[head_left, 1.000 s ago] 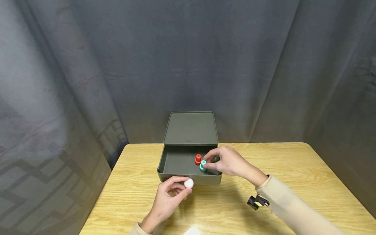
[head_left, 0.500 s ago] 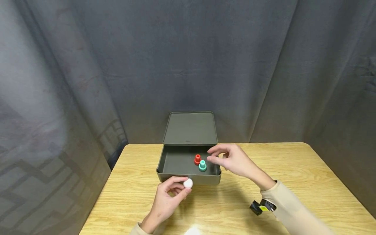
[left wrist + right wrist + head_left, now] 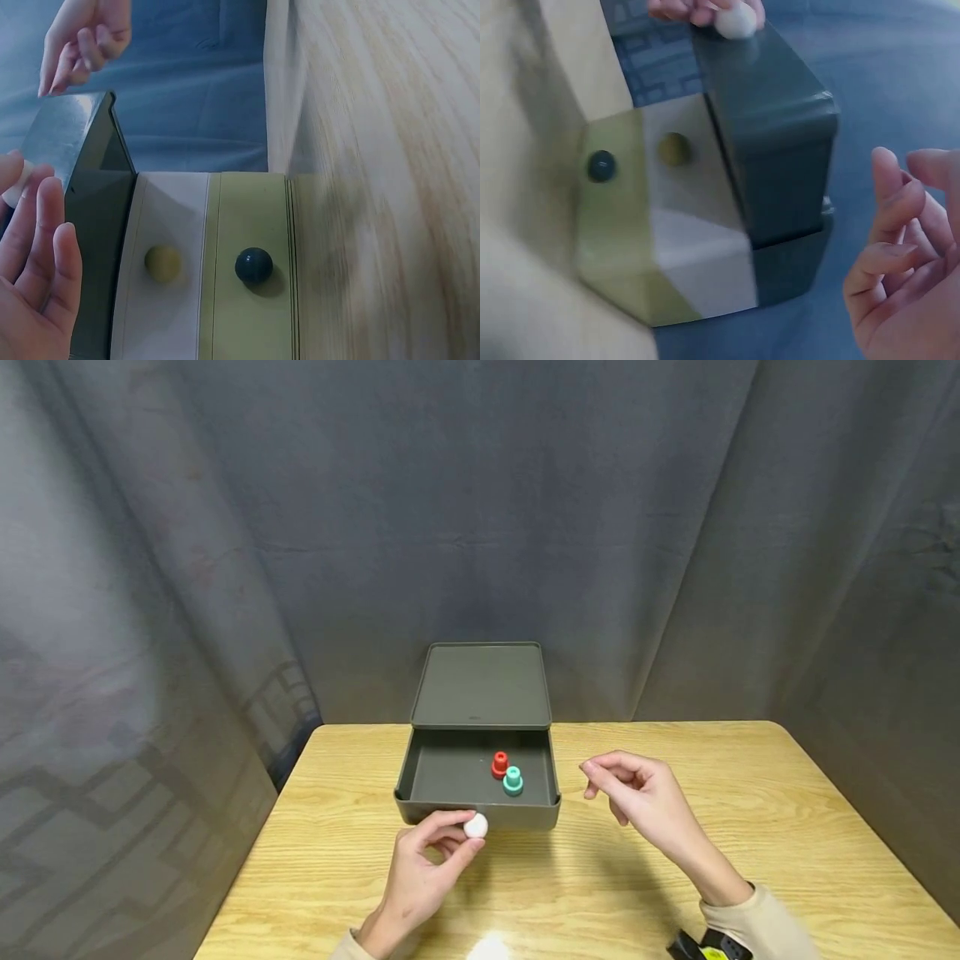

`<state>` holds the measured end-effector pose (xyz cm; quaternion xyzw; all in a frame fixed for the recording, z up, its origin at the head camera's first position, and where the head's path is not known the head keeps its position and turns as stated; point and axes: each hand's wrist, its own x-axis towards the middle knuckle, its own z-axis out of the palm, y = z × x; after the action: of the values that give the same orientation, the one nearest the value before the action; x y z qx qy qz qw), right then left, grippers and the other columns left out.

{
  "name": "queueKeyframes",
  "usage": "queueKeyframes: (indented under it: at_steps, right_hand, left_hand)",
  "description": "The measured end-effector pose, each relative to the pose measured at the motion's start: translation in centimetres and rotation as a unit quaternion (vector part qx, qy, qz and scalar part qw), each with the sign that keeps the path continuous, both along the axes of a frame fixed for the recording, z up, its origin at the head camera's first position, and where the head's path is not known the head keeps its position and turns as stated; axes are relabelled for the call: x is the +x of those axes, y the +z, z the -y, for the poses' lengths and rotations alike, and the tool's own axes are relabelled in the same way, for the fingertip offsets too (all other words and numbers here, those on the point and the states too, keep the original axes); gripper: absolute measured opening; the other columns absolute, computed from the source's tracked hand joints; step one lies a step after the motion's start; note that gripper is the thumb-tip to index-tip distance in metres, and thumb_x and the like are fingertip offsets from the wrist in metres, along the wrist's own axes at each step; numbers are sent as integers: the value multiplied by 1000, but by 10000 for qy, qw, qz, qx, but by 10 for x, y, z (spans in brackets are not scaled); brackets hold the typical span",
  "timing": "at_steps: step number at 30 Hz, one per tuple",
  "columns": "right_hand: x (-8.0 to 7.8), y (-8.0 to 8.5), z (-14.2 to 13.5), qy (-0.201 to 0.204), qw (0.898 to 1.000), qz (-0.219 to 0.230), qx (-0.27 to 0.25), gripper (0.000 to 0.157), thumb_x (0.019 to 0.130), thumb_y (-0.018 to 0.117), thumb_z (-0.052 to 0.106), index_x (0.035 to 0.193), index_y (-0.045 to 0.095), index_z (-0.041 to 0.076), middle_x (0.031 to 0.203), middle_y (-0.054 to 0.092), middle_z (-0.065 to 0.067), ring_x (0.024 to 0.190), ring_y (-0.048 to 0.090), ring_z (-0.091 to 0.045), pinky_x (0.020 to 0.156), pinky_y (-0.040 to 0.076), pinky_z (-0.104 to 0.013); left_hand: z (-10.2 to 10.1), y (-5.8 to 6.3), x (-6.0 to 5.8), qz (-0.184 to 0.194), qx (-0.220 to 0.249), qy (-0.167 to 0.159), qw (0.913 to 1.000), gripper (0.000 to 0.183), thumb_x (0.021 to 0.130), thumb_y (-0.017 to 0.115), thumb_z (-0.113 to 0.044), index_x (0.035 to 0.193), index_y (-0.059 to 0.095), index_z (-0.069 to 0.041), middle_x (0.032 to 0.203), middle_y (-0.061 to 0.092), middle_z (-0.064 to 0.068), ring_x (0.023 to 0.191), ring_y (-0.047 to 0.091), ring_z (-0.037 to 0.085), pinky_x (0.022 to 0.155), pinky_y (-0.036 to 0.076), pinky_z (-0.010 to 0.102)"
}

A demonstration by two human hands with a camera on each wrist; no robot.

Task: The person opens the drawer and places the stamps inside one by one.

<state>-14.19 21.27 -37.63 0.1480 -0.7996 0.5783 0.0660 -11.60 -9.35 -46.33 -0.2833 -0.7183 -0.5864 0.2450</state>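
A dark grey drawer stands pulled out of its cabinet. My left hand pinches the round white knob at its front between thumb and fingers. Inside the drawer, toward its right side, a red stepped plastic piece and a teal one of like shape stand upright close together; whether they touch I cannot tell. Off the drawer's right side, my right hand hangs over the table with loosely bent fingers, holding nothing.
Below the grey drawer are a white drawer front with a yellow knob and a yellow-green one with a dark blue knob. The wooden table carries the cabinet. Grey curtains hang behind.
My right hand has let go of the teal piece, leaving it beside the red one, and has moved right, out of the drawer. The left hand stays on the white knob.
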Motion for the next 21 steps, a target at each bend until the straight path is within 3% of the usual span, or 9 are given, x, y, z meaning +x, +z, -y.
queueKeyframes:
  at_steps: [6, 9, 15, 21]
  right_hand:
    - [17, -32, -2, -145, 9994, 265, -190, 16, 106, 66, 13, 103, 75, 0, 73, 71, 11, 47, 45, -1, 42, 43, -27]
    - [22, -50, -1, -77, 9987, 432, -257, 16, 106, 66, 12, 103, 76, 0, 72, 71, 10, 47, 44, 0, 41, 42, -27]
    - [33, -82, 4, 540, 9942, 891, -257, 19, 108, 63, 15, 107, 75, 0, 77, 73, 6, 48, 47, 0, 42, 46, -27]
    - [44, -102, 4, 977, 9871, 1243, -269, 24, 109, 61, 15, 111, 73, -5, 81, 75, 0, 49, 47, 1, 40, 46, -25]
  left_hand:
    - [-3, 0, -5, -120, 11, 26, 9999, 35, 85, 85, 6, 116, 75, -5, 82, 79, 10, 71, 69, 1, 57, 56, 20]
    - [-4, -2, -6, 24, 2, 152, 9999, 34, 85, 84, 6, 116, 76, -6, 83, 80, 10, 71, 69, 0, 57, 56, 20]
    - [-4, -1, -11, 403, -49, 637, 9971, 31, 89, 83, 2, 117, 77, -11, 82, 80, 5, 71, 69, -1, 59, 56, 20]
    - [-2, 4, -22, 386, -40, 861, 9955, 30, 91, 82, 0, 118, 77, -11, 84, 81, 6, 71, 71, 4, 61, 56, 20]
